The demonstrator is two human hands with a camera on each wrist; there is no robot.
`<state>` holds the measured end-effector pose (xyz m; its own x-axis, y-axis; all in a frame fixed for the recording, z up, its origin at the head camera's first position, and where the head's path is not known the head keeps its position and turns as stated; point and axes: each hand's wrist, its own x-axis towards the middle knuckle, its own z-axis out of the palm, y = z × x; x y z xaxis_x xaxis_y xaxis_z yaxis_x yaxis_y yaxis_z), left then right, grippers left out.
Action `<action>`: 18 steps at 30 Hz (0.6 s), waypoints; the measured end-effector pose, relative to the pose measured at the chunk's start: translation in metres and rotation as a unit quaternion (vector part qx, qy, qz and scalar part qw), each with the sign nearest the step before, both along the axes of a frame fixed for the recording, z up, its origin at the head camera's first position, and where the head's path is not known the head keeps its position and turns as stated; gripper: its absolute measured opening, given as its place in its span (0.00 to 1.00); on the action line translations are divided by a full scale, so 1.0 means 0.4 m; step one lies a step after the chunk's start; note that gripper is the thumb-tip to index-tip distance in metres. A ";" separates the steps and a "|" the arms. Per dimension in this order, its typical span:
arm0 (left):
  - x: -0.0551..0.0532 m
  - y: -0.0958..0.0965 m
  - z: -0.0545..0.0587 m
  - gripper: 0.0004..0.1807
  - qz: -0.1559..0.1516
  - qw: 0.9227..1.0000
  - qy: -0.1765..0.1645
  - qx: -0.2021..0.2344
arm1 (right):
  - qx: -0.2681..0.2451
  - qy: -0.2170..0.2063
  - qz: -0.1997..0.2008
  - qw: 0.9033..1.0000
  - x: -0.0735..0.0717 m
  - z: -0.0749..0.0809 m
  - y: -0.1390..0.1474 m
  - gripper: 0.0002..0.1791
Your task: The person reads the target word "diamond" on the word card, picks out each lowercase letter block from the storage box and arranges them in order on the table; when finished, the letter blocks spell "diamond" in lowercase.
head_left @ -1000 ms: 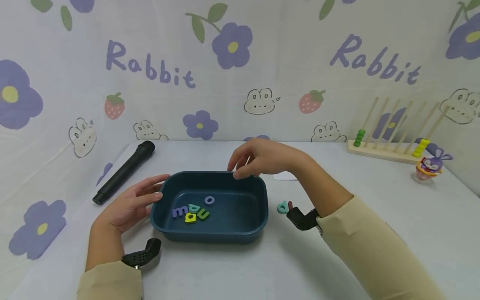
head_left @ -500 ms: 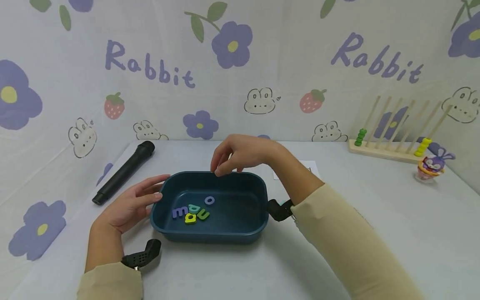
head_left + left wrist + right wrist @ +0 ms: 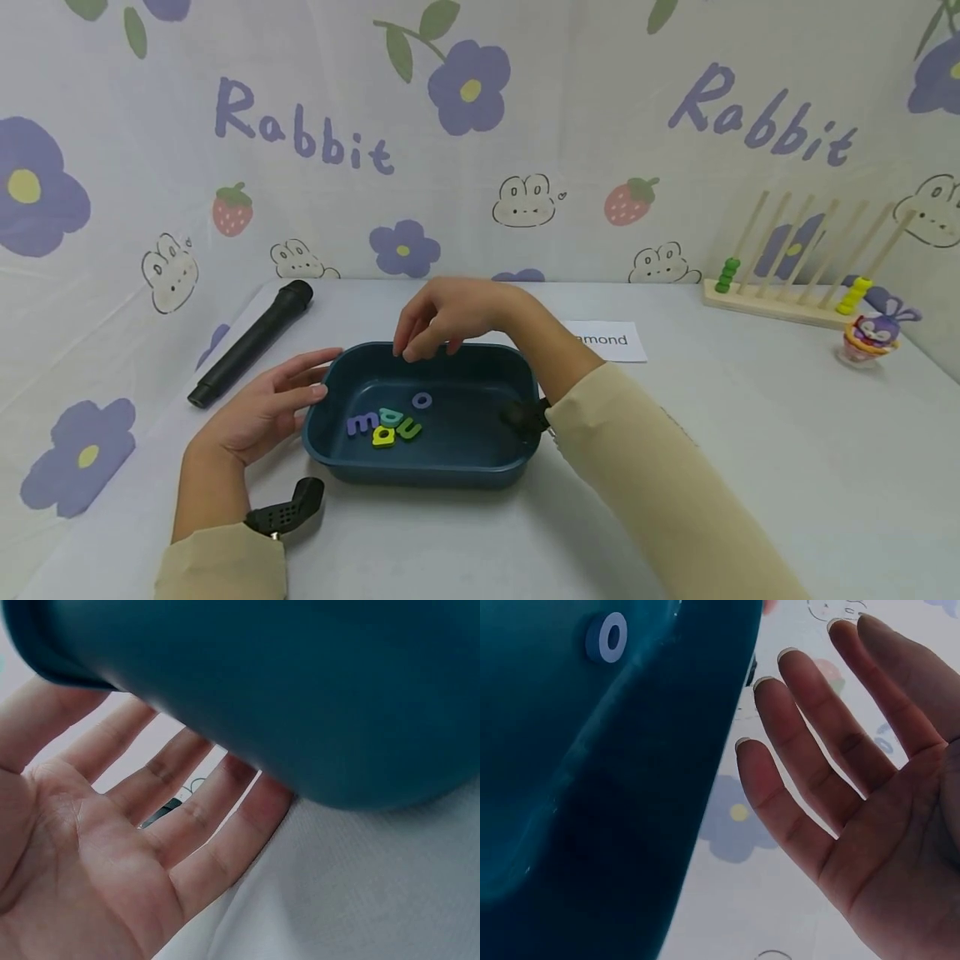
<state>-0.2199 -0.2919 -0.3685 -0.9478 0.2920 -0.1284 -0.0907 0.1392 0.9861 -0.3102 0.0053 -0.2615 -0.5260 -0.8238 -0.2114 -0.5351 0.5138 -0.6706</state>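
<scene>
A dark blue rectangular basin [image 3: 480, 454] stands in the middle of the table. In its left part lie small letters: a purple m [image 3: 363, 424], a teal letter [image 3: 391, 417], a yellow letter [image 3: 383, 437], a green u-shaped letter [image 3: 408, 429] and a purple o [image 3: 422, 401]. My left hand [image 3: 258, 417] rests against the basin's left side, thumb at the rim, and the left wrist view shows its fingers fairly straight along the outer wall. Over the far rim hovers my right hand [image 3: 453, 317], fingers loosely bent. The right wrist view shows nothing between them.
A black microphone [image 3: 251, 342] lies at the back left. Right of the basin is a white card [image 3: 618, 343] reading "amond", partly hidden by the right arm. A wooden bead rack [image 3: 787, 308] and a purple rabbit figure [image 3: 873, 333] stand at the back right.
My right hand has moved left along the basin's far rim, uncovering more of the card. The teal letter on the table is now behind the right arm. The left hand stays put.
</scene>
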 end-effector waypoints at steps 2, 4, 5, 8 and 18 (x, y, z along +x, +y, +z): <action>0.000 0.000 -0.001 0.33 0.000 1.000 -0.001 0.000 | 0.003 -0.002 0.002 1.000 -0.002 -0.005 -0.011 0.10; 0.001 -0.001 -0.002 0.33 0.000 1.000 -0.001 0.000 | 0.009 -0.006 0.005 1.000 -0.004 -0.010 -0.023 0.11; 0.001 -0.001 -0.003 0.33 0.000 1.000 -0.001 -0.001 | 0.012 -0.008 0.007 1.000 -0.004 -0.013 -0.029 0.11; 0.003 -0.001 -0.003 0.33 0.002 1.000 -0.004 -0.002 | 0.022 -0.020 0.012 0.999 -0.003 -0.021 -0.044 0.13; 0.000 0.000 0.001 0.33 -0.003 1.000 -0.004 -0.002 | 0.051 -0.030 0.018 0.998 -0.003 -0.052 -0.073 0.14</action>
<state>-0.2198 -0.2918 -0.3681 -0.9448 0.2976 -0.1374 -0.0978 0.1442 0.9847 -0.3115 -0.0240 -0.2822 -0.4799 -0.8147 -0.3255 -0.5161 0.5622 -0.6462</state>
